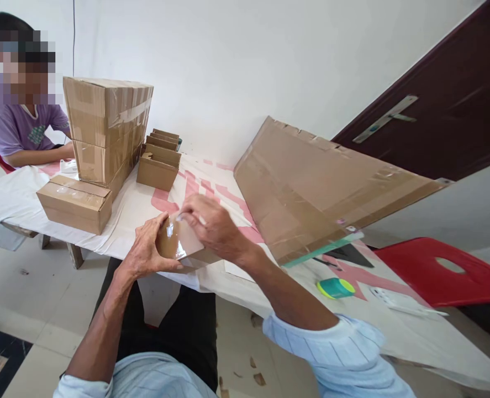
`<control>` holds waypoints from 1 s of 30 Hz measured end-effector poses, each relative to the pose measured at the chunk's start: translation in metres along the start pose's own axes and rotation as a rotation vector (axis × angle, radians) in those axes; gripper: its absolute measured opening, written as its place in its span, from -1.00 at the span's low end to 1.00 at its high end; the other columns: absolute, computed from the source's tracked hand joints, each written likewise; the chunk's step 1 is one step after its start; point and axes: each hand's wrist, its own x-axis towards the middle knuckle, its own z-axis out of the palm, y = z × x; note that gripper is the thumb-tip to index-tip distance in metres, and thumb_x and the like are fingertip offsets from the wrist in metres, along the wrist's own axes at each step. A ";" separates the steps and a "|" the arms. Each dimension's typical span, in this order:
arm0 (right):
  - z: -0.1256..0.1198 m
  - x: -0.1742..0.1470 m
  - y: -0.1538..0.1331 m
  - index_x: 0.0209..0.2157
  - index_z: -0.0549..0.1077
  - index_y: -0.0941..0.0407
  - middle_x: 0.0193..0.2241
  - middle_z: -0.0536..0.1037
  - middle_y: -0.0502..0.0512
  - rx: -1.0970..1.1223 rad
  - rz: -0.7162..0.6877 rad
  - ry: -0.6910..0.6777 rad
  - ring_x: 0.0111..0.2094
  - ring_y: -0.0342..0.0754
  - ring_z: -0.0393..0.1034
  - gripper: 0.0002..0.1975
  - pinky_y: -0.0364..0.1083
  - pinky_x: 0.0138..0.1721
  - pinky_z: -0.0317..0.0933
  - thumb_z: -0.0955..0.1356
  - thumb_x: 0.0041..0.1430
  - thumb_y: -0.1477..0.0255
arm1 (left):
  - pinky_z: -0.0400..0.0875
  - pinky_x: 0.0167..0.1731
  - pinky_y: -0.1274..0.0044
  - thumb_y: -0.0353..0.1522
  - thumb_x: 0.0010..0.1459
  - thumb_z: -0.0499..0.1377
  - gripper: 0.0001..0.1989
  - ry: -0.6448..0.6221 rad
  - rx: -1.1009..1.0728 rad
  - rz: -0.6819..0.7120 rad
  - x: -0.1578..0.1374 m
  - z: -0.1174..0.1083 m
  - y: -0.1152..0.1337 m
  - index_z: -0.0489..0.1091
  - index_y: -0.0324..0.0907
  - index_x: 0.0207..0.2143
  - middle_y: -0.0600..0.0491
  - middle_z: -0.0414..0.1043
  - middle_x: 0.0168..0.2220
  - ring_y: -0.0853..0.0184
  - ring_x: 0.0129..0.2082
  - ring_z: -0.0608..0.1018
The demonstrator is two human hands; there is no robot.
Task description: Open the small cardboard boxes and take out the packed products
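A small brown cardboard box (pixel 193 260) sits at the near edge of the table in front of me. Shiny clear tape (pixel 172 235) covers part of its left end and top. My left hand (pixel 149 249) is wrapped round that end, thumb along the near side and fingers at the far side. Over the box top, my right hand (pixel 211 226) is closed, with thumb and fingertips pinched on a pale, see-through bit that looks like the end of the tape. The right hand and forearm hide much of the box.
Taped cartons (pixel 89 132) are stacked at the left, with a closed box (pixel 74 202) before them and open boxes (pixel 159 166) behind. A large cardboard sheet (pixel 327 188) leans at right, near a teal tape roll (pixel 336 288) and red chair (pixel 443 271). Another person (pixel 25 121) sits far left.
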 end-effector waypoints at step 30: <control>0.048 -0.194 0.288 -0.31 0.47 0.10 -0.22 0.59 0.16 -0.139 0.720 -0.182 -0.21 0.01 0.38 -0.79 -0.09 -0.18 0.17 0.25 0.22 0.63 | 0.12 0.44 -0.06 -0.22 -0.37 0.65 0.15 0.016 -0.283 -0.371 0.005 -0.046 -0.087 0.21 0.02 0.29 -0.21 0.24 0.46 -0.21 0.50 0.19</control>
